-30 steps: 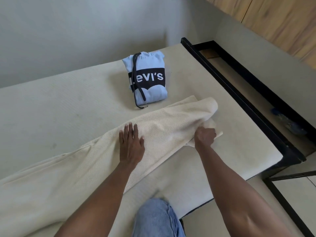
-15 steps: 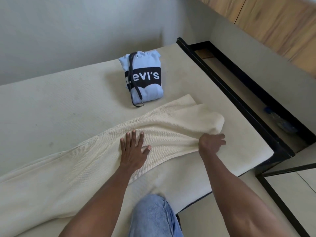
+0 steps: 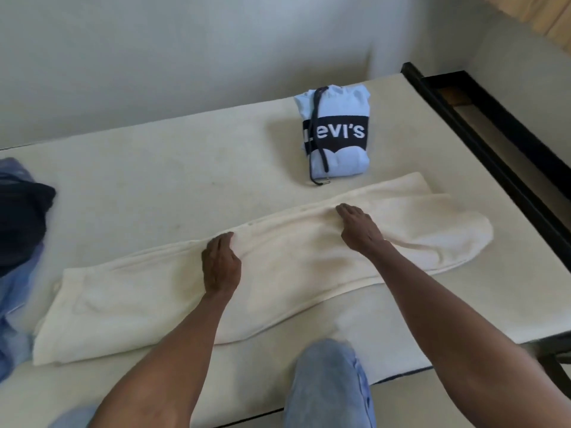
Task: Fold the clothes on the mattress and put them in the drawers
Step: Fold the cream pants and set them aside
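Pile: unfolded clothes (image 3: pixel 21 230), dark and blue, sit bunched at the mattress's left edge, touching the cream garment's left end; likely parked there as the stock yet to fold
Cream garment (image 3: pixel 278 267): lies flat in a long band slanting across the mattress (image 3: pixel 154 174), from near the pile up toward the right; already doubled lengthwise, it seems, so the next fold can run end to end
Left hand (image 3: pixel 221 264): rests on the garment's far edge about midway, fingers curled over that edge and seeming to pinch the cloth; probably pinning the band so it cannot slide
Knee (image 3: pixel 330 384): denim-clad, braced against the near edge of the mattress between the two forearms; leaves little room to pull cloth toward the body
Right hand (image 3: pixel 360 228): on the same far edge further right, fingertips bent down onto the fabric, gripping or pressing its ridge; whether it truly pinches cannot be told
Folded hoodie (image 3: pixel 335 134): pale blue with a black logo band and a dark cord, set just beyond the garment, apart from it; finished and waiting for the drawers
Room: bare mattress opens behind the hands, left of the hoodie; best space for the fold
Bed frame (image 3: pixel 494 156): black rail along the right edge, close to the garment's rounded right end; no drawers in view
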